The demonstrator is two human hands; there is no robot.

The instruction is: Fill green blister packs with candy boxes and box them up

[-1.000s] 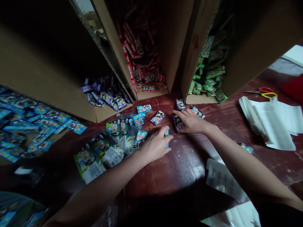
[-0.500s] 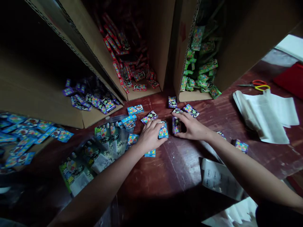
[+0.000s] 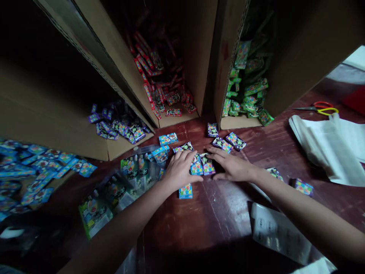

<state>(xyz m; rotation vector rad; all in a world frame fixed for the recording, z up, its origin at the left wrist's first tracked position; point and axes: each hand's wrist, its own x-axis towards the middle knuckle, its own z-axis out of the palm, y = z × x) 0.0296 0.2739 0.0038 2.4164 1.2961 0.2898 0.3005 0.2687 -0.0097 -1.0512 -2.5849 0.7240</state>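
Observation:
My left hand (image 3: pixel 179 169) lies low over the table, its fingers and thumb around the edges of a small blue packet (image 3: pixel 195 166) with cartoon print. Against the right side of that packet lies a purple-and-black packet (image 3: pixel 208 164). My right hand (image 3: pixel 235 166) has its fingers spread and thumb apart, with the fingertips at the purple packet's upper right edge. Just beyond my hands are loose purple packets (image 3: pixel 236 141) and blue packets (image 3: pixel 168 139). Another blue packet (image 3: pixel 186 191) sits below my left thumb. Whether more packets lie under my left palm is hidden.
Cardboard boxes on their sides hold purple (image 3: pixel 122 128), red (image 3: pixel 173 99) and green packets (image 3: pixel 249 101). Blue packets (image 3: pixel 42 163) pile up at left. Printed clear packaging (image 3: pixel 122 190), scissors (image 3: pixel 319 108), white sheets (image 3: pixel 330 144) and a clear bag (image 3: pixel 276 230) lie around.
My right hand has moved the purple packet left against the blue one, and its fingers have opened out. The view has shifted slightly.

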